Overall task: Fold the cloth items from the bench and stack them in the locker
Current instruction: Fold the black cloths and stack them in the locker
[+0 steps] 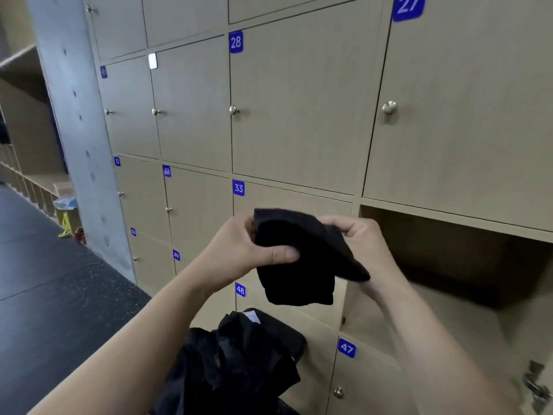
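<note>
You hold one black cloth point(299, 259) in the air before door 33 point(287, 197). Your left grip point(244, 253) pinches its left edge and your right grip point(363, 244) clasps its right. One open locker point(449, 259) stands beside them, and one heap of dark cloth point(239, 360) lies below.

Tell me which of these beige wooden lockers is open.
The beige locker compartment at the right, directly under door 27 and beside door 33. Its dark interior shows; every other door in view is shut.
</note>
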### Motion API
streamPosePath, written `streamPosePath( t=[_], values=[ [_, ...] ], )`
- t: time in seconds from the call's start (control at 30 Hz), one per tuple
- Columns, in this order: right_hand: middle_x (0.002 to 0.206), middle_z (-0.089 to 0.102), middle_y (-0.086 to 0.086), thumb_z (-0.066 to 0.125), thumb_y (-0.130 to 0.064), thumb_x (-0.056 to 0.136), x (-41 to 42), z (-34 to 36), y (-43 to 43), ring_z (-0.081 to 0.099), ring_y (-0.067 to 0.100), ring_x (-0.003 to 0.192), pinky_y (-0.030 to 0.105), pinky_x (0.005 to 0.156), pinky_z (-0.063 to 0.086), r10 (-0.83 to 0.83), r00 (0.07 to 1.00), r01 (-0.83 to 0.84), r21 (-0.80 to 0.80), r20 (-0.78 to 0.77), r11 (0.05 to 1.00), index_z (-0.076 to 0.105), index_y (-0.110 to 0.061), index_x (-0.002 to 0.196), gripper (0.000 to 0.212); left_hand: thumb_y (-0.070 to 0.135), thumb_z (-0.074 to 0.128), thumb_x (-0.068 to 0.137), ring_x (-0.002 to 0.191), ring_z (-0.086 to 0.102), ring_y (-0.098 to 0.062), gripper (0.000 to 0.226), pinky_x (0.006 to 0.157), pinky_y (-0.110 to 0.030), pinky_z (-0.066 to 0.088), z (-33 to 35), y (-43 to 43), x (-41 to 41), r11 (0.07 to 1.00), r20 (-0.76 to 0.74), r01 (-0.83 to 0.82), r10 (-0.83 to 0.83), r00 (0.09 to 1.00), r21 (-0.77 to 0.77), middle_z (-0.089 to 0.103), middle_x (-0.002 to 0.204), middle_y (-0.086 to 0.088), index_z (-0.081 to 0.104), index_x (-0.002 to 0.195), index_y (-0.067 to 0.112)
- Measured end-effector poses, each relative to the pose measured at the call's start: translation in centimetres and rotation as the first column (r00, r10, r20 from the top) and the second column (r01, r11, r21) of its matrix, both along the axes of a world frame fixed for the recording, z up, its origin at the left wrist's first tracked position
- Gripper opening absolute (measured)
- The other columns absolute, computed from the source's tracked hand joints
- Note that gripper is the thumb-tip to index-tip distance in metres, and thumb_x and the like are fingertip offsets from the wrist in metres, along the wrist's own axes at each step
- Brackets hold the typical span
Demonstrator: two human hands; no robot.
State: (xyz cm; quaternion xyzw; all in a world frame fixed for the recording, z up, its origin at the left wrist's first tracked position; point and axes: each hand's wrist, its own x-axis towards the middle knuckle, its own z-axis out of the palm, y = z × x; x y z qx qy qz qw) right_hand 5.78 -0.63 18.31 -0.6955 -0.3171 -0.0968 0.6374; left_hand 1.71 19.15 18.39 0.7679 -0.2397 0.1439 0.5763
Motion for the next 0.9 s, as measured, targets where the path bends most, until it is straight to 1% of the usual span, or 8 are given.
streamPosePath(
  t=[0.13,0.27,0.37,0.47,0.63,0.7,0.77,0.9],
  values=[
    [0.081,0.075,-0.006,0.065,0.005,0.083,-0.3,1.8,-1.3,0.070,0.007,0.080,0.018,0.066,0.054,0.023,0.998,-0.022,-0.015,0.067,1.000,0.074,-0.013,0.090,0.022,-0.006,0.060,0.090,0.078,0.067,-0.031,0.012,0.071,-0.043,0.054,-0.8,0.0,0.4,0.991,0.013,-0.127,0.127,0.992,0.034,0.071,0.084,-0.018,0.071,0.093,-0.001],
    [0.078,0.075,-0.008,0.065,0.009,0.082,-0.4,2.0,-2.9,0.070,0.007,0.077,0.020,0.067,0.056,0.009,0.997,-0.004,-0.061,0.081,0.998,0.073,-0.013,0.089,0.024,-0.004,0.050,0.095,0.062,0.058,-0.016,0.032,0.058,-0.020,0.050,-0.3,-1.0,0.4,0.987,-0.164,-0.016,-0.010,0.986,-0.160,0.065,0.071,-0.010,0.076,0.083,0.010],
    [0.083,0.076,-0.002,0.064,0.006,0.085,0.0,1.2,-3.7,0.069,0.019,0.079,0.039,0.075,0.057,-0.035,0.998,0.041,-0.093,0.061,0.995,0.074,-0.017,0.086,0.025,-0.004,0.041,0.097,0.055,0.047,-0.011,0.046,0.050,-0.017,0.045,-0.9,-1.9,0.9,0.952,-0.326,0.037,-0.141,0.935,-0.304,0.054,0.063,-0.003,0.076,0.073,0.014],
    [0.089,0.075,0.003,0.065,0.004,0.086,0.2,0.4,-4.3,0.068,0.031,0.086,0.045,0.078,0.056,-0.076,0.996,0.083,-0.142,0.054,0.986,0.074,-0.018,0.088,0.024,-0.001,0.037,0.097,0.059,0.050,-0.011,0.038,0.055,-0.018,0.050,-1.9,-2.6,1.4,0.921,-0.435,0.034,-0.216,0.874,-0.388,0.055,0.067,-0.001,0.072,0.085,0.009],
    [0.089,0.074,0.002,0.062,0.004,0.087,0.5,-0.7,-5.4,0.068,0.020,0.083,0.031,0.073,0.057,-0.104,0.994,0.108,-0.185,0.031,0.977,0.073,-0.018,0.093,0.026,0.003,0.034,0.094,0.090,0.056,-0.026,0.034,0.079,-0.032,0.056,-3.6,-2.6,2.9,0.916,-0.492,0.063,-0.270,0.828,-0.396,0.060,0.100,-0.017,0.066,0.105,0.000],
    [0.088,0.074,0.000,0.061,0.004,0.087,0.7,-1.1,-5.8,0.068,0.015,0.081,0.028,0.072,0.057,-0.119,0.993,0.121,-0.213,0.019,0.970,0.073,-0.021,0.092,0.028,0.009,0.028,0.093,0.085,0.063,-0.026,0.041,0.077,-0.034,0.056,-3.9,-2.7,3.4,0.891,-0.510,0.075,-0.323,0.798,-0.447,0.067,0.099,-0.018,0.064,0.107,-0.003],
    [0.087,0.074,0.001,0.060,0.005,0.088,1.0,-1.6,-6.0,0.068,0.010,0.078,0.025,0.070,0.057,-0.132,0.991,0.129,-0.248,0.005,0.960,0.073,-0.020,0.093,0.029,0.021,0.028,0.092,0.073,0.066,-0.021,0.043,0.070,-0.031,0.055,-3.9,-2.9,3.8,0.915,-0.523,0.094,-0.305,0.796,-0.392,0.071,0.088,-0.012,0.065,0.101,0.001],
    [0.091,0.074,0.013,0.057,0.007,0.089,1.6,-2.6,-6.3,0.067,0.026,0.087,0.034,0.076,0.057,-0.141,0.989,0.121,-0.309,-0.044,0.943,0.075,-0.009,0.096,0.025,0.055,0.057,0.091,0.059,0.056,-0.008,0.042,0.059,-0.019,0.047,-3.9,-4.6,4.2,0.990,-0.367,0.088,-0.040,0.929,0.114,0.060,0.064,0.007,0.066,0.071,0.020]
  ],
)
